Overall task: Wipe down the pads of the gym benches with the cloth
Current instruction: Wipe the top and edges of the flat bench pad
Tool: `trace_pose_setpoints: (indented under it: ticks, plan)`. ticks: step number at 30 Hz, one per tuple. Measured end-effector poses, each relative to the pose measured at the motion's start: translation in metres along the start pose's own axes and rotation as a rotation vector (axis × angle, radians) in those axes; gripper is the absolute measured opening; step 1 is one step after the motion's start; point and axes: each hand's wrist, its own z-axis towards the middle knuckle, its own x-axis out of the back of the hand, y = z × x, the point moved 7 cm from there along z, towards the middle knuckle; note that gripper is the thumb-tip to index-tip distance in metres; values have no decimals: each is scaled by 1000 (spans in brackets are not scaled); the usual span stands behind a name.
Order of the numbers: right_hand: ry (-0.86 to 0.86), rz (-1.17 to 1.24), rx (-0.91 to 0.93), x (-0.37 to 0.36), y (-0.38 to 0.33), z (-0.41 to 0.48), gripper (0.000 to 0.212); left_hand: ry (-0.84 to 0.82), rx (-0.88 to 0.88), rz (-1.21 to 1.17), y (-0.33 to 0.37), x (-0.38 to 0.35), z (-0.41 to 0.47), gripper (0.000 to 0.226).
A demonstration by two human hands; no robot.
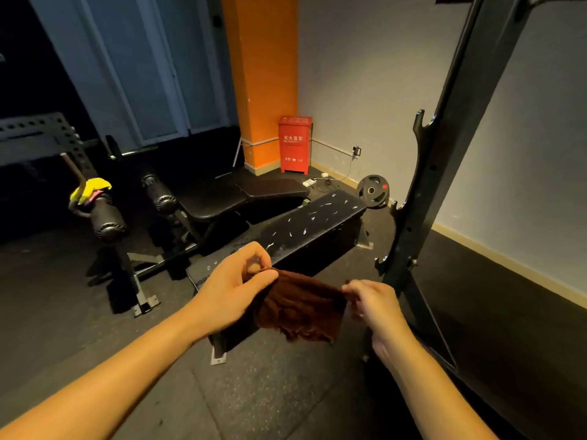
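A dark brown cloth (303, 304) hangs stretched between my two hands, above the near end of a flat black bench (313, 222) whose pad is worn and flecked with white tears. My left hand (236, 285) pinches the cloth's upper left corner between thumb and fingers. My right hand (373, 301) pinches the upper right corner. Behind the flat bench stands a second, adjustable bench (228, 198) with a black seat pad and a low back pad (271, 188). Two black roller pads (106, 217) sit at its left end.
A black rack upright (444, 147) with hooks rises close on the right. A weight plate (373, 190) leans on the wall behind the flat bench. A red fire box (295, 144) stands by the orange pillar (260, 74). A yellow cloth (90, 188) lies on the left roller post.
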Motion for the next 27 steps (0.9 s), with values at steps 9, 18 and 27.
trace_pose_setpoints:
  ticks: [9, 18, 27]
  plan:
    - [-489, 50, 280, -29, -42, 96, 15, -201, 170, -101, -8, -16, 99, 18]
    - [-714, -350, 202, -110, -29, 147, 21, -79, 414, -42, -117, 20, 127, 18]
    - [-384, -683, 39, -209, 49, 224, 34, -68, 448, -154, -275, 32, 136, 16]
